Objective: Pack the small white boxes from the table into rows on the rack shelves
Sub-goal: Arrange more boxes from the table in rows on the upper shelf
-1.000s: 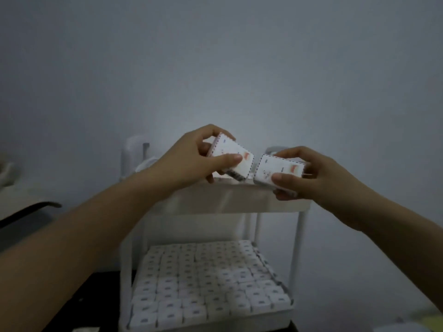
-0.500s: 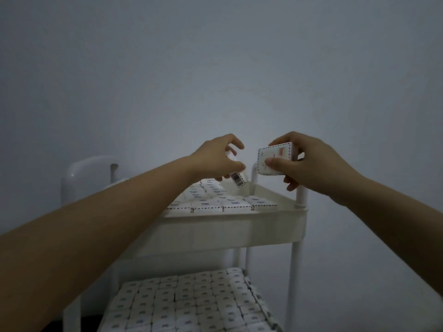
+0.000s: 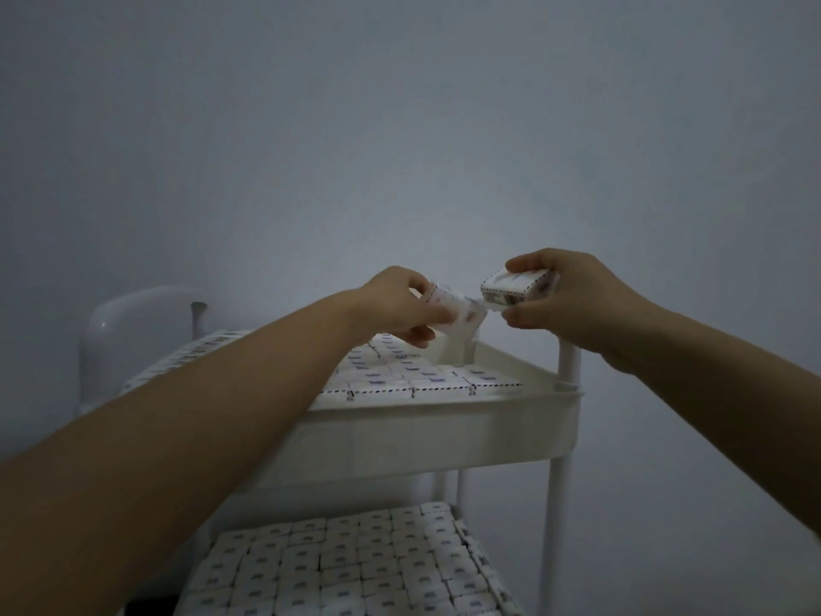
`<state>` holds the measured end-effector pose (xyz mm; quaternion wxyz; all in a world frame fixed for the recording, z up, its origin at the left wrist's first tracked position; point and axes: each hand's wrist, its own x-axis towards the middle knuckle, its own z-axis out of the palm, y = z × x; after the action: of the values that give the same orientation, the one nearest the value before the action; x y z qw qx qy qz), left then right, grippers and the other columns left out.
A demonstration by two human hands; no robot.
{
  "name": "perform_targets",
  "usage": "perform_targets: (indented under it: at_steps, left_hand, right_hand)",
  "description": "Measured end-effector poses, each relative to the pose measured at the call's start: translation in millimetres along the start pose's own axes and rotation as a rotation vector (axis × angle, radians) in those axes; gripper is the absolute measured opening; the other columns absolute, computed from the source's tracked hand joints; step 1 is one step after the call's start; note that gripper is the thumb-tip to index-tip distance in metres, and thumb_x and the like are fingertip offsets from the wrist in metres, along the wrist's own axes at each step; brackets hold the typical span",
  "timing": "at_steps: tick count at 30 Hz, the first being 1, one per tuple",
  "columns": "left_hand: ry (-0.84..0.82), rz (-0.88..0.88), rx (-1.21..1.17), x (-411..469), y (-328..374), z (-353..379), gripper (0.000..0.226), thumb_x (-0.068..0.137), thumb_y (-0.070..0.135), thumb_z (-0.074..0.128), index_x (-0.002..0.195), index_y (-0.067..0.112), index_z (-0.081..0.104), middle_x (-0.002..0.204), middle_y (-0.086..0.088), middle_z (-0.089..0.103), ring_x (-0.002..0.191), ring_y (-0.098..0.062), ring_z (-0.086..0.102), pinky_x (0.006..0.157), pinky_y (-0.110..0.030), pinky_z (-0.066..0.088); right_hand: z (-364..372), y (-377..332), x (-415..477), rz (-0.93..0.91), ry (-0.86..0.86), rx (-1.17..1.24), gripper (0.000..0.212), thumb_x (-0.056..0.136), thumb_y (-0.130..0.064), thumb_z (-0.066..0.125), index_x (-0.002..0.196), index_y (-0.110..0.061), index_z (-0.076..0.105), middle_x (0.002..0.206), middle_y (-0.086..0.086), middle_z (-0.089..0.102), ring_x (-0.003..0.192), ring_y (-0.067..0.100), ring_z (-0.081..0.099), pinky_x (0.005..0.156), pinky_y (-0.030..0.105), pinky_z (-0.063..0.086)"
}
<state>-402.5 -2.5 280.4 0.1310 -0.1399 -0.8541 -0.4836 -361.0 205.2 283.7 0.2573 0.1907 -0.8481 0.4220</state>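
Observation:
My left hand [image 3: 395,304] grips a small white box [image 3: 457,311], tilted down over the far right corner of the rack's top shelf [image 3: 444,433]. To its right, my right hand [image 3: 573,300] holds a second small white box [image 3: 515,289] level, just above that corner. The two boxes almost touch. Rows of white boxes [image 3: 400,375] with dashed edges fill most of the top shelf; a gap shows at its far right corner. The lower shelf [image 3: 351,566] is packed with several rows of the same boxes.
The white rack stands against a plain grey wall. Its right post [image 3: 562,504] runs down beside the shelves. A rounded white handle [image 3: 133,322] rises at the rack's left end. The room is dim.
Both hands have lowered toward the far right corner of the top shelf. The right hand has turned its box from upright to flat. The view has risen over the top shelf.

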Motion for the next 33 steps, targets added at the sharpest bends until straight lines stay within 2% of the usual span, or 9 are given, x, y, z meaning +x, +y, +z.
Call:
perform_targets:
  at_steps: [3,5,8,11,17,20,24,28,33]
  left_hand:
    - [0.046,0.021,0.015,2,-5,-1,0.03,0.082,0.028,0.076,0.099,0.005,0.066,0.079,-0.008,0.071,0.058,-0.011,0.068,0.058,-0.026,0.058]
    - [0.056,0.017,0.051,1,-8,-2,0.031,0.083,0.03,0.075,0.099,0.004,0.067,0.079,-0.007,0.071,0.056,-0.008,0.068,0.055,-0.022,0.056]
    - [0.063,-0.024,0.099,-1,-10,-4,0.035,0.085,0.031,0.072,0.104,0.002,0.067,0.084,-0.008,0.073,0.059,-0.007,0.068,0.051,-0.018,0.053]
    - [0.078,-0.045,0.053,-2,-8,-4,0.044,0.086,0.031,0.071,0.115,0.0,0.061,0.094,-0.012,0.072,0.063,-0.011,0.07,0.054,-0.021,0.055]
    - [0.23,-0.139,-0.011,0,-9,-11,0.03,0.082,0.031,0.072,0.097,0.007,0.063,0.1,-0.009,0.065,0.079,-0.017,0.057,0.065,-0.025,0.045]
    - [0.219,-0.18,-0.199,-3,-6,-9,0.038,0.085,0.021,0.071,0.117,0.002,0.061,0.099,-0.011,0.069,0.075,-0.015,0.069,0.064,-0.024,0.058]
    - [0.112,-0.125,-0.269,-6,0,-3,0.043,0.086,0.005,0.066,0.128,0.008,0.054,0.113,-0.016,0.066,0.091,-0.023,0.069,0.069,-0.028,0.06]
    - [0.019,-0.002,-0.024,-14,1,7,0.029,0.079,0.006,0.076,0.105,0.014,0.065,0.108,-0.013,0.069,0.098,-0.023,0.067,0.093,-0.035,0.053]
    - [-0.143,0.078,0.288,-17,-1,11,0.036,0.081,0.013,0.075,0.115,0.018,0.065,0.109,-0.006,0.068,0.095,-0.019,0.065,0.087,-0.028,0.053]
  right_hand:
    - [4,0,3,-0.076,0.003,-0.138,0.042,0.08,-0.014,0.076,0.117,-0.026,0.06,0.108,-0.001,0.062,0.078,0.008,0.067,0.071,0.023,0.056]
    - [8,-2,7,-0.125,0.027,-0.222,0.036,0.082,-0.035,0.074,0.114,-0.027,0.058,0.1,-0.005,0.065,0.067,0.01,0.071,0.075,0.032,0.059]
    - [13,-2,18,-0.18,0.161,-0.343,0.043,0.084,-0.06,0.059,0.107,-0.023,0.06,0.082,-0.006,0.067,0.057,0.011,0.069,0.076,0.037,0.057]
    - [22,1,32,-0.17,0.272,-0.335,0.056,0.088,-0.067,0.046,0.097,-0.014,0.062,0.079,0.005,0.07,0.063,0.023,0.069,0.075,0.043,0.056]
    - [39,1,56,-0.096,0.343,-0.64,0.071,0.088,-0.071,0.038,0.071,-0.007,0.062,0.063,0.007,0.055,0.062,0.026,0.055,0.054,0.031,0.04]
    - [32,3,70,0.018,0.169,-0.506,0.068,0.087,-0.07,0.044,0.076,-0.007,0.067,0.063,0.006,0.064,0.06,0.023,0.064,0.059,0.029,0.05]
    - [22,13,75,0.063,0.081,-0.233,0.05,0.089,-0.06,0.053,0.081,-0.013,0.069,0.062,0.003,0.071,0.057,0.016,0.07,0.071,0.032,0.057]
    - [21,19,73,0.077,0.074,0.009,0.043,0.083,-0.06,0.063,0.081,-0.017,0.07,0.068,0.002,0.073,0.06,0.018,0.072,0.076,0.04,0.06]
    - [22,21,73,0.082,0.058,0.039,0.045,0.081,-0.061,0.064,0.085,-0.016,0.07,0.07,0.001,0.074,0.058,0.016,0.072,0.073,0.038,0.061]
